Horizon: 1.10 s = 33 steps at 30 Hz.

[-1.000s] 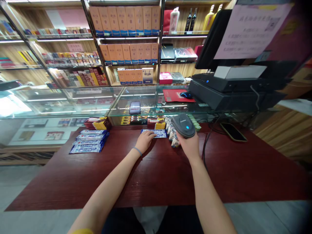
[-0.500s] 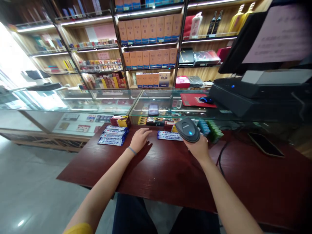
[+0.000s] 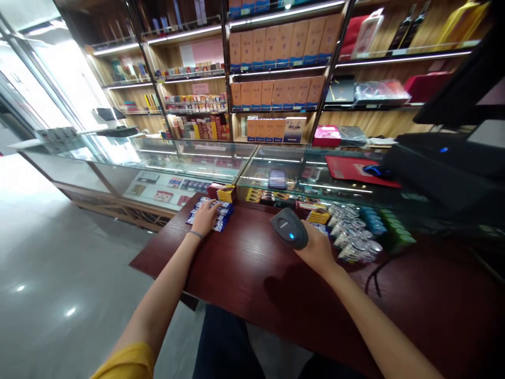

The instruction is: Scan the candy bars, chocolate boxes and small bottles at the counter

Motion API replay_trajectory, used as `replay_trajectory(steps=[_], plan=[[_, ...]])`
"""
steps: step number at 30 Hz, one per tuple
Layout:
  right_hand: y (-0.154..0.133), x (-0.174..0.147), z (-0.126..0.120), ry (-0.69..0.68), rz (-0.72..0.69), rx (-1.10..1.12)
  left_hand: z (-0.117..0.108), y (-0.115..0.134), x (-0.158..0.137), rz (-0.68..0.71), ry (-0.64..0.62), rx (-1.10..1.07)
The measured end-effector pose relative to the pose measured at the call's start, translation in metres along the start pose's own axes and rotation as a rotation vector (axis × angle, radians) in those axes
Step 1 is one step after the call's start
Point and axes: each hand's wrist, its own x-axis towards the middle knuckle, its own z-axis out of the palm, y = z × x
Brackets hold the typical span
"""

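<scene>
My left hand [image 3: 204, 217] lies over a row of blue-and-white wrapped packets [image 3: 224, 210] at the table's left side, its fingers stretched across them. My right hand [image 3: 319, 250] is wrapped around a black barcode scanner [image 3: 290, 230] with a lit blue light, held above the table. Behind that hand, more blue-and-white packets [image 3: 321, 228] show only in part. Several silver-topped cans [image 3: 355, 237] stand in rows just right of the right hand. Red-and-yellow small boxes [image 3: 221, 192] are stacked behind the left packets.
The dark red wooden table [image 3: 236, 263] meets a glass display counter [image 3: 189, 158]. Blue cans [image 3: 373, 220] and green cans [image 3: 396, 229] stand at the right, near a black cable [image 3: 373, 279]. A mouse [image 3: 376, 171] sits on a red mat [image 3: 343, 168]. Shelves of boxes fill the back.
My left hand has moved left, from the bare tabletop onto the left packets. The scanner in my right hand has turned and shifted left relative to the table. The view has swung left.
</scene>
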Motion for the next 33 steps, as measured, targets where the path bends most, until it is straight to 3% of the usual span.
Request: replay_trajectory(steps=[3, 12, 22, 25, 29, 31, 33], plan=[[-0.006, -0.005, 0.005, -0.049, -0.052, 0.021, 0.006, -0.006, 0.004, -0.03, -0.018, 0.024], [-0.001, -0.024, 0.005, -0.229, -0.015, 0.005, 0.014, -0.003, 0.0, -0.078, -0.029, 0.073], [0.007, -0.03, 0.003, -0.137, 0.004, -0.011, 0.006, 0.004, 0.001, 0.085, 0.044, -0.049], [0.011, -0.031, 0.003, -0.099, 0.032, -0.03, -0.003, 0.024, 0.007, 0.053, 0.192, -0.191], [0.015, -0.031, 0.002, -0.029, 0.069, -0.06, -0.008, 0.073, 0.023, -0.143, 0.372, -0.502], [0.017, -0.031, 0.001, 0.0, 0.078, -0.06, -0.003, 0.101, 0.033, -0.249, 0.355, -0.803], [0.019, -0.031, 0.0, 0.024, 0.088, -0.057, 0.005, 0.127, 0.04, -0.367, 0.24, -1.161]])
